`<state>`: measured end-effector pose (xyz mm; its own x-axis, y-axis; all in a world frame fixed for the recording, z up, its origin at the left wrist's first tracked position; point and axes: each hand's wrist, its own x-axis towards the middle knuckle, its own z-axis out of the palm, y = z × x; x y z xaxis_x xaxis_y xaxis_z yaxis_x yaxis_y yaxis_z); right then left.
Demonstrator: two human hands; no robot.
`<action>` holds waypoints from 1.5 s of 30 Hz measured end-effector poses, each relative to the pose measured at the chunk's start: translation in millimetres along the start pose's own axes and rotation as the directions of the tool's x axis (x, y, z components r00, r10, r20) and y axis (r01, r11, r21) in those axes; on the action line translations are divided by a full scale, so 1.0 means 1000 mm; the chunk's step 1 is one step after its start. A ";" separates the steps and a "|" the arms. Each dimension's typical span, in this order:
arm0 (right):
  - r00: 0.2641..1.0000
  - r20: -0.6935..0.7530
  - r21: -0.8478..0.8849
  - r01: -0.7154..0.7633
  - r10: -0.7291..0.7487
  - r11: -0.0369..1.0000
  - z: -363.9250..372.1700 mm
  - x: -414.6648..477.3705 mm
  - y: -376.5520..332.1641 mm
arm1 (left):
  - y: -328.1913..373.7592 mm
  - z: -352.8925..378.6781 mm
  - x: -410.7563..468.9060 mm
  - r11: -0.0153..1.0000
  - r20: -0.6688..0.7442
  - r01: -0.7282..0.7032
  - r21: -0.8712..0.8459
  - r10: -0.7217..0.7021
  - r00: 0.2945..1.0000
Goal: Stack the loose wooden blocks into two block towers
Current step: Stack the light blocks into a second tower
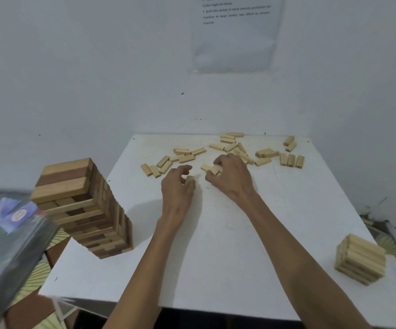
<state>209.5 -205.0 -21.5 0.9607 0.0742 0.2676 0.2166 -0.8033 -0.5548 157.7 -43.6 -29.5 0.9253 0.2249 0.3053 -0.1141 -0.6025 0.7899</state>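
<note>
Several loose pale wooden blocks (pixel 239 150) lie scattered across the far half of the white table (pixel 227 245). A tall tower (pixel 83 207) of light and dark blocks stands at the table's left edge. A short tower (pixel 360 258) of pale blocks stands near the right edge. My left hand (pixel 178 188) sits in the middle of the table with curled fingers pinching one small block (pixel 189 178). Just to its right, my right hand (pixel 231 178) curls its fingers round a couple of blocks (pixel 210 169) lying on the table.
A white wall rises right behind the table, with a printed sheet (pixel 235 34) stuck to it. A dark box (pixel 11 238) with a blue picture stands off the table at the left. Rubble lies on the floor to the right.
</note>
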 end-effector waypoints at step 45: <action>0.935 0.247 -0.023 0.269 -0.255 0.963 -0.068 -0.189 0.043 | 0.009 -0.047 -0.131 0.920 0.563 -0.376 0.106 0.256 0.786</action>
<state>25.8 -293.7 -42.4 0.8857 0.4202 0.1973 0.4629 -0.7670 -0.4443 18.4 -42.9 -37.0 0.9013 -0.4089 0.1430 -0.4149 -0.7203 0.5559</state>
